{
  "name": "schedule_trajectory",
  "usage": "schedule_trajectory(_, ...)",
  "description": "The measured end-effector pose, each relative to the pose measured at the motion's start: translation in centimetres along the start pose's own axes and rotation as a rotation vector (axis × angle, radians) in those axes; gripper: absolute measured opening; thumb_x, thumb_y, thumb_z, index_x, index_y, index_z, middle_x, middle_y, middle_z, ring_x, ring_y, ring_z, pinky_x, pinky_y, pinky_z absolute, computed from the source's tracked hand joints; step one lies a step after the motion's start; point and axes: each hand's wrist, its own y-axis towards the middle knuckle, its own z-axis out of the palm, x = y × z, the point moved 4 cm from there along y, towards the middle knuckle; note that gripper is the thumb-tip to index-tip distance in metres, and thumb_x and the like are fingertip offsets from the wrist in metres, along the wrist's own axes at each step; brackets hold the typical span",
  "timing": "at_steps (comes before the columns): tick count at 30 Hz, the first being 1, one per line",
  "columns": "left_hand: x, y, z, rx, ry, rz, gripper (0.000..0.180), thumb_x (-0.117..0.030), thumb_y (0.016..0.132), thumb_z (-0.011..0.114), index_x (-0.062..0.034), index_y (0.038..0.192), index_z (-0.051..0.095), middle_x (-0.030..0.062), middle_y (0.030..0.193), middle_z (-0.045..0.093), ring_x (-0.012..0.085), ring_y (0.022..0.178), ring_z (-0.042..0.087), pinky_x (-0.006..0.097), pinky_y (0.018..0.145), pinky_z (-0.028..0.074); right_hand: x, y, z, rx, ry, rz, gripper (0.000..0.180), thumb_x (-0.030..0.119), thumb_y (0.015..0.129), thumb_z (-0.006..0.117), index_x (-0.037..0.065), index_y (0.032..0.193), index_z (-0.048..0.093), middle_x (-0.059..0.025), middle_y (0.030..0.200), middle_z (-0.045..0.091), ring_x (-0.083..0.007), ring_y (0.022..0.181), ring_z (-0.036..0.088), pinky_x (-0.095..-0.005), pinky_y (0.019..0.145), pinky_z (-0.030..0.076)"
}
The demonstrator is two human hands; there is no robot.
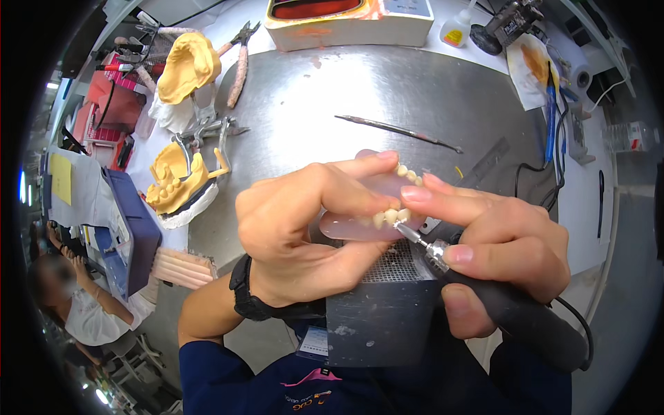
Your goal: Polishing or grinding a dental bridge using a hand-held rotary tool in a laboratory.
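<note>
My left hand (297, 221) grips a pink denture (360, 225) with a row of white teeth, thumb and fingers wrapped around its left side. My right hand (498, 249) holds a black rotary handpiece (512, 308) like a pen; its thin metal bur (409, 234) touches the denture just under the front teeth. My right index finger rests on the denture's edge. Both hands hover over a grey metal box with a mesh top (387, 304).
A round steel worktop (387, 97) carries a long thin metal instrument (398, 130). At the left stand yellow plaster jaw models (183, 66) and an articulator (181, 181), with pliers (240, 62). A white box (349, 24) sits at the back. Another person (76, 297) sits lower left.
</note>
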Motion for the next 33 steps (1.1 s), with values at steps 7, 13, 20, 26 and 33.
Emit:
schedule_trajectory(7, 0.6, 0.4, 0.6, -0.074, -0.130, -0.070, 0.023, 0.004, 0.073, 0.085, -0.0002, 0.084, 0.066, 0.0117, 0.083, 0.077, 0.0271, 0.094, 0.077, 0.037, 0.088, 0.062, -0.2, -0.4, -0.7, -0.024, 0.090, 0.055, 0.020, 0.014, 0.088, 0.069, 0.001, 0.100, 0.059, -0.0115, 0.076, 0.063, -0.0449, 0.100, 0.074, -0.0591, 0.093, 0.058)
schedule_trajectory(13, 0.9, 0.4, 0.7, -0.068, -0.195, -0.071, 0.022, 0.005, 0.077, 0.082, 0.0004, 0.085, 0.063, 0.0120, 0.084, 0.077, 0.0280, 0.095, 0.077, 0.036, 0.088, 0.062, -0.4, -0.4, -0.7, -0.064, 0.092, 0.083, 0.021, 0.016, 0.086, 0.070, 0.001, 0.097, 0.060, -0.0154, 0.074, 0.066, -0.0430, 0.095, 0.075, -0.0560, 0.091, 0.059)
schedule_trajectory(20, 1.0, 0.3, 0.5, -0.033, -0.183, -0.039, 0.021, 0.005, 0.077, 0.081, 0.0011, 0.086, 0.062, 0.0113, 0.084, 0.077, 0.0290, 0.097, 0.077, 0.035, 0.085, 0.062, -0.5, -0.4, -0.6, -0.086, 0.074, 0.102, 0.022, 0.020, 0.084, 0.073, 0.003, 0.092, 0.061, -0.0167, 0.076, 0.069, -0.0402, 0.093, 0.076, -0.0536, 0.090, 0.061)
schedule_trajectory(26, 1.0, 0.1, 0.8, -0.042, -0.227, -0.080, 0.020, 0.005, 0.078, 0.081, 0.0014, 0.086, 0.062, 0.0114, 0.084, 0.077, 0.0298, 0.098, 0.076, 0.035, 0.086, 0.062, -0.8, -0.6, -0.9, -0.099, 0.088, 0.123, 0.024, 0.025, 0.084, 0.073, 0.005, 0.090, 0.061, -0.0150, 0.074, 0.071, -0.0370, 0.089, 0.077, -0.0512, 0.086, 0.062)
schedule_trajectory(33, 0.7, 0.2, 0.6, 0.128, -0.195, -0.101, 0.031, 0.003, 0.083, 0.081, 0.0005, 0.098, 0.054, 0.0144, 0.089, 0.067, 0.0395, 0.109, 0.071, 0.053, 0.102, 0.056, -0.5, -0.8, -1.0, -0.104, 0.082, 0.114, 0.024, 0.024, 0.085, 0.072, 0.003, 0.091, 0.059, -0.0146, 0.074, 0.068, -0.0369, 0.089, 0.077, -0.0502, 0.086, 0.062)
